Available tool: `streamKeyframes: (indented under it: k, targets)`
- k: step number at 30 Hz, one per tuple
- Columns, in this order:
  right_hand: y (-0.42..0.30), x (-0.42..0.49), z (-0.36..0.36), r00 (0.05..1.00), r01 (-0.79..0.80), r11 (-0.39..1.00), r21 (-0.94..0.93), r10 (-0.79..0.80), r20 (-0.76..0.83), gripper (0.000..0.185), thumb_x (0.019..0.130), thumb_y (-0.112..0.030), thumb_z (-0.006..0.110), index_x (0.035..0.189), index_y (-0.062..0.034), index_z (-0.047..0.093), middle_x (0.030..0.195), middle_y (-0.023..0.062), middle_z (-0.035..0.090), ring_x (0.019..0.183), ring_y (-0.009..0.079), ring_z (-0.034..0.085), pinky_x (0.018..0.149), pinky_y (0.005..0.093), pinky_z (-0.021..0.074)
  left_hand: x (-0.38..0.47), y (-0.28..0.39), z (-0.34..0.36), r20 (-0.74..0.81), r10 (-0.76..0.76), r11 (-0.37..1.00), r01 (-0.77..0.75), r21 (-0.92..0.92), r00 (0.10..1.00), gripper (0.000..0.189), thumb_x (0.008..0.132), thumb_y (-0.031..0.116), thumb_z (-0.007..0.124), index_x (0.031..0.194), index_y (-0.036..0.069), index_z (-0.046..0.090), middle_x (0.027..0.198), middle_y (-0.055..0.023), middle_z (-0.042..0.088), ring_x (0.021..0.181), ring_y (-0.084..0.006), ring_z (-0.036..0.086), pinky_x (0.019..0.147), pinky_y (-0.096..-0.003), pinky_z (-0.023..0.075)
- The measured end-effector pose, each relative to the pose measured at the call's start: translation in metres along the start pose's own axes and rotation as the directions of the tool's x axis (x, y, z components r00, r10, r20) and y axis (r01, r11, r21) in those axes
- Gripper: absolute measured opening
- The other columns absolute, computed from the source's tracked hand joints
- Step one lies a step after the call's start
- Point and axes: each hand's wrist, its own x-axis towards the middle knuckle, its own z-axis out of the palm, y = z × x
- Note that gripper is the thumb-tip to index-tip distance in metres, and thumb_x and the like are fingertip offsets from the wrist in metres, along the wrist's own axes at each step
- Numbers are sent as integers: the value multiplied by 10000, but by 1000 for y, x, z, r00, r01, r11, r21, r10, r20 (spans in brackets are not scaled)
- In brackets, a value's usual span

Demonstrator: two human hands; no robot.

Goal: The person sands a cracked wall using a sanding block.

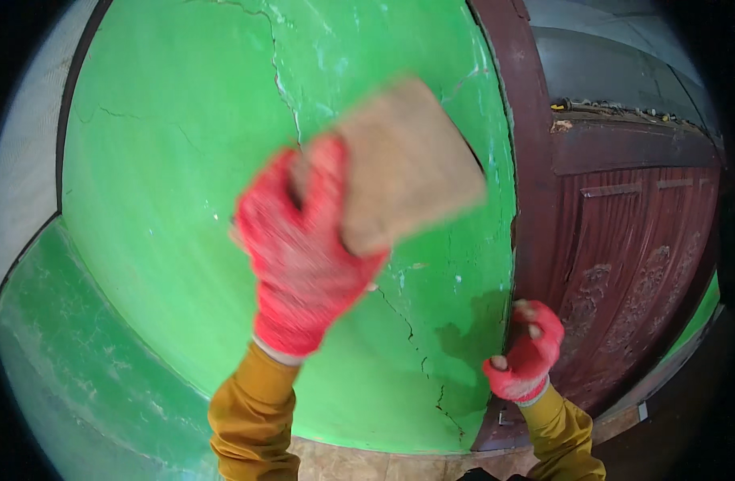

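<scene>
My left hand [307, 240], in a red coated work glove, grips a flat, roughly square tan piece [412, 168], blurred by motion; its material is unclear, perhaps a sanding sheet or block. It is held in front of a bright green wall [163, 252] that has long cracks and small chipped spots. Lower right, my right hand [527, 355] wears a similar red glove with bare fingertips showing. Its fingers are curled with a gap between them, and nothing is seen in it. This hand is near the wall's edge by the dark red door frame [533, 240].
A carved dark red wooden door [632, 276] stands at the right, with small items on the ledge [632, 114] above it. Darker green wall [73, 355] lies lower left, beside a pale panel [31, 150]. Tan floor [367, 463] shows along the bottom.
</scene>
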Motion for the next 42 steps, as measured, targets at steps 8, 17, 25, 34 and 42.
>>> streamKeyframes:
  k: [8, 17, 25, 34, 42]
  targets:
    - [-43, 29, 36, 793, 410, 679, -609, 65, 606, 984, 533, -445, 841, 1407, -216, 452, 1443, 141, 412, 1293, 397, 479, 1047, 627, 369, -169, 76, 5, 321, 281, 958, -244, -151, 904, 519, 869, 404, 630, 1326, 174, 547, 1326, -129, 553, 1197, -331, 532, 936, -529, 452]
    - [-30, 77, 32, 683, 636, 585, -504, -121, 721, 714, 688, -355, 790, 1352, -293, 537, 1403, 125, 437, 1212, 380, 520, 934, 535, 494, -155, 72, -11, 297, 13, 980, 47, -194, 955, 619, 845, 335, 704, 1361, 60, 500, 1485, -172, 362, 1411, -389, 315, 1105, -590, 340]
    - [-54, 174, 38, 891, 454, 328, -828, -158, 426, 834, 631, -257, 820, 1396, -150, 505, 1365, 193, 490, 1174, 385, 542, 989, 475, 468, -186, 72, -45, -149, -574, 757, 452, -473, 805, 734, 939, 346, 562, 1503, -25, 274, 1548, -230, 226, 1438, -357, 293, 1180, -496, 277]
    - [-32, 55, 42, 742, 513, 678, -527, -41, 670, 552, 801, -488, 771, 1125, -79, 590, 1037, 101, 655, 966, 296, 658, 856, 442, 539, -215, 68, -68, -42, -636, 684, 537, -494, 771, 630, 967, 279, 520, 1493, 10, 304, 1547, -200, 245, 1444, -339, 295, 1192, -492, 273]
    - [-66, 234, 59, 915, 401, 364, -840, -205, 348, 856, 653, -205, 806, 1449, -162, 494, 1464, 205, 435, 1272, 434, 483, 1040, 493, 442, -230, 75, -72, 64, -695, 563, 597, -572, 716, 612, 958, 226, 487, 1491, -1, 289, 1549, -243, 204, 1455, -341, 259, 1183, -492, 243]
